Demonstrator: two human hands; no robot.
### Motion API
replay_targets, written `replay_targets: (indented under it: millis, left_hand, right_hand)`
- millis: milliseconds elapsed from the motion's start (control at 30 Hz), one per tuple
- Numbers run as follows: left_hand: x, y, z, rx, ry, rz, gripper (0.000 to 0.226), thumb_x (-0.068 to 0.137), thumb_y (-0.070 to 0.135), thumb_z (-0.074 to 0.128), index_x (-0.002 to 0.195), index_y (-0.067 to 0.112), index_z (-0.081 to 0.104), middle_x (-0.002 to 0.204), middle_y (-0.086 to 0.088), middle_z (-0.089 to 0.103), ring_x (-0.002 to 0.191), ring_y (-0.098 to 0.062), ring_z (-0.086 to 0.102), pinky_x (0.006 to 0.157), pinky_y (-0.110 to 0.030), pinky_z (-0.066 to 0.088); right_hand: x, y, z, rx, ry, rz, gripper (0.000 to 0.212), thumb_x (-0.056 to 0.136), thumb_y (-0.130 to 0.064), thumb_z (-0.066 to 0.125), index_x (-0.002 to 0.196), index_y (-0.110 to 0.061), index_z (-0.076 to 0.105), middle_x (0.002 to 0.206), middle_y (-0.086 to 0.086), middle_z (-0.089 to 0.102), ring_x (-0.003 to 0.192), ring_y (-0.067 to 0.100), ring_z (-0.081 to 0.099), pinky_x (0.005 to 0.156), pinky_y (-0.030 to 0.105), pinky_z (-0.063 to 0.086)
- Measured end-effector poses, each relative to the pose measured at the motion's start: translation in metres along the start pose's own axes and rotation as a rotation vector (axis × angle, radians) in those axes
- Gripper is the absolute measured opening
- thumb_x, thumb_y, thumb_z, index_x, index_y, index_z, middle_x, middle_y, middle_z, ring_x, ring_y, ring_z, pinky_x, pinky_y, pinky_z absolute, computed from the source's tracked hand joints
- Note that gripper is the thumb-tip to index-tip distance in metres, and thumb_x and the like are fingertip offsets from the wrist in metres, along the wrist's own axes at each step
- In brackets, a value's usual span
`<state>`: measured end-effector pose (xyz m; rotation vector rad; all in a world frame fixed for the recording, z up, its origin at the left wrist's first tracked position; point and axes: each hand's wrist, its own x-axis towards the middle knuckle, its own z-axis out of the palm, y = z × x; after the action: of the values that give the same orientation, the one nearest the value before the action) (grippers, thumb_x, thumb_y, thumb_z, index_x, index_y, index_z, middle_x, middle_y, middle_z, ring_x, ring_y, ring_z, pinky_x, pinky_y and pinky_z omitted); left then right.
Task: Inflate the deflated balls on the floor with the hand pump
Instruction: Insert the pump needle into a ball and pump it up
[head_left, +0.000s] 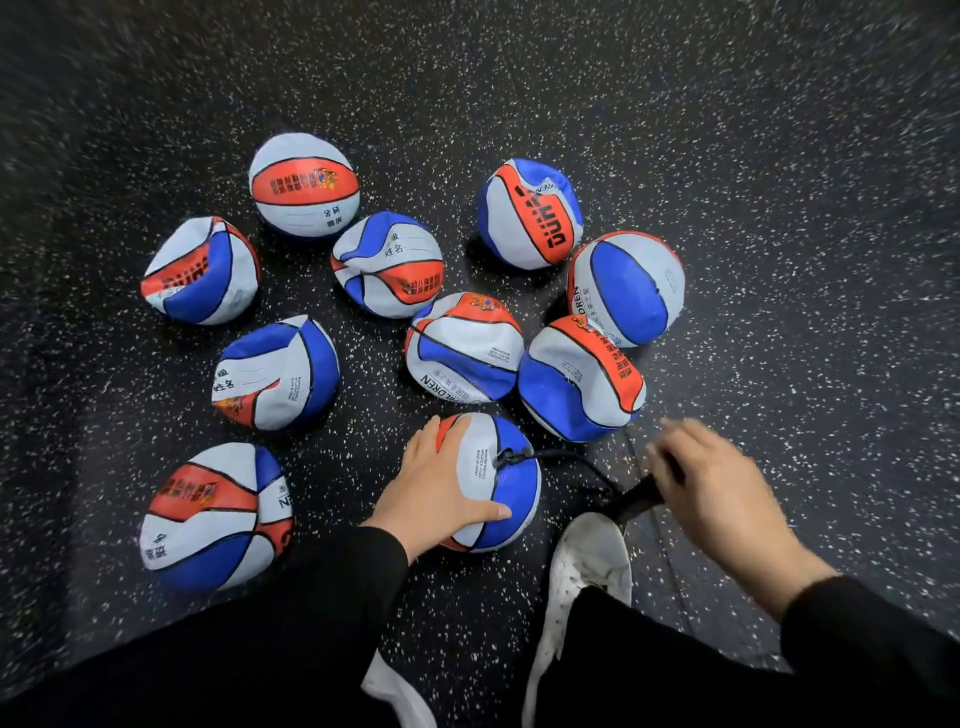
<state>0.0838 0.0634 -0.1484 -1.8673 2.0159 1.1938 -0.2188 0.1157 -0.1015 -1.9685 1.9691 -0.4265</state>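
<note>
Left hand (436, 493) lies with fingers spread on the red-white-blue rubber ball (506, 483); at three o'clock, blurred right hand (722, 493) grips the black pump handle (641, 496).

Floor (779, 182): black rubber-type surface with dense white and grey flecks, filling the view from 9 o'clock round through 12 to 3 o'clock. Edges of the frame are blurred; fleck pattern there cannot be read clearly. A straight seam (670, 551) in the flooring runs at about 4 o'clock, from near centre toward the lower right.

White shoe (587, 566): at 5 o'clock, toe pointing toward 12, upper scuffed with small dark marks, sole resting on the floor. Black trouser leg (649, 670) covers its heel end.

Second black trouser leg (208, 665): occupies 7 o'clock. A white shape (395, 691) at 6 o'clock beside it; identity uncertain.
</note>
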Motion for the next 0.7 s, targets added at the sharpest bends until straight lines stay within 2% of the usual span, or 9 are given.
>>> replay_targets:
  millis: [100, 233, 333, 433, 533, 600, 700]
  left_hand:
    - [0.002, 0.000, 0.000, -0.017, -0.003, -0.008, 0.129, 0.066, 0.070, 0.084, 0.161, 0.042, 0.001, 0.172, 0.003, -0.005, 0.159, -0.022, -0.001, 0.124, -0.050, 0.026]
    - [0.007, -0.001, -0.003, -0.042, -0.019, -0.022, 0.132, 0.065, 0.070, 0.084, 0.162, 0.042, -0.001, 0.172, 0.002, -0.005, 0.160, -0.023, -0.001, 0.125, -0.049, 0.024]
    - [0.005, 0.000, -0.004, -0.041, -0.025, -0.017, 0.132, 0.066, 0.069, 0.084, 0.162, 0.041, -0.001, 0.172, 0.003, -0.004, 0.160, -0.023, 0.000, 0.126, -0.048, 0.024]
    - [0.004, 0.000, -0.006, -0.045, -0.036, -0.017, 0.130, 0.069, 0.067, 0.085, 0.163, 0.040, -0.001, 0.173, 0.001, -0.005, 0.160, -0.023, -0.001, 0.127, -0.047, 0.021]
    - [0.006, 0.000, -0.008, -0.060, -0.051, -0.032, 0.130, 0.069, 0.067, 0.085, 0.163, 0.040, -0.001, 0.173, 0.000, -0.006, 0.160, -0.025, -0.002, 0.128, -0.047, 0.020]
    - [0.007, 0.001, -0.007, -0.074, -0.051, -0.044, 0.131, 0.068, 0.067, 0.085, 0.163, 0.041, -0.001, 0.173, -0.001, -0.006, 0.160, -0.025, -0.002, 0.128, -0.048, 0.020]
    - [0.007, 0.001, -0.008, -0.078, -0.049, -0.044, 0.130, 0.068, 0.066, 0.086, 0.162, 0.041, 0.000, 0.173, -0.002, -0.006, 0.160, -0.025, -0.002, 0.128, -0.048, 0.020]
  right_hand:
    - [0.020, -0.016, -0.036, -0.002, 0.095, -0.009, 0.018, 0.096, -0.027, 0.056, 0.087, -0.013, 0.064, 0.097, 0.004, 0.067, 0.095, 0.031, 0.067, 0.073, 0.040, 0.057]
    - [0.006, -0.019, -0.019, -0.026, 0.110, -0.004, 0.020, 0.097, -0.028, 0.055, 0.086, -0.013, 0.062, 0.094, 0.003, 0.062, 0.084, 0.033, 0.063, 0.064, 0.040, 0.054]
    - [-0.012, -0.009, 0.023, -0.058, 0.005, 0.009, 0.027, 0.101, -0.036, 0.048, 0.088, -0.015, 0.059, 0.103, -0.002, 0.059, 0.088, 0.028, 0.059, 0.063, 0.038, 0.053]
    - [-0.028, -0.001, 0.048, -0.115, -0.150, 0.000, 0.020, 0.102, -0.032, 0.050, 0.093, -0.015, 0.053, 0.116, -0.003, 0.053, 0.094, 0.022, 0.051, 0.065, 0.036, 0.050]
    - [-0.035, 0.004, 0.050, -0.144, -0.220, -0.043, 0.017, 0.098, -0.017, 0.057, 0.088, -0.016, 0.043, 0.103, -0.001, 0.047, 0.083, 0.021, 0.041, 0.066, 0.040, 0.046]
    - [-0.033, 0.008, 0.048, -0.115, -0.231, -0.112, 0.021, 0.094, -0.009, 0.062, 0.084, -0.016, 0.045, 0.092, -0.002, 0.044, 0.076, 0.022, 0.041, 0.065, 0.041, 0.045]
    - [-0.020, 0.001, 0.028, -0.061, -0.198, -0.107, 0.020, 0.099, -0.014, 0.056, 0.082, -0.019, 0.047, 0.086, -0.005, 0.042, 0.074, 0.022, 0.046, 0.066, 0.037, 0.043]
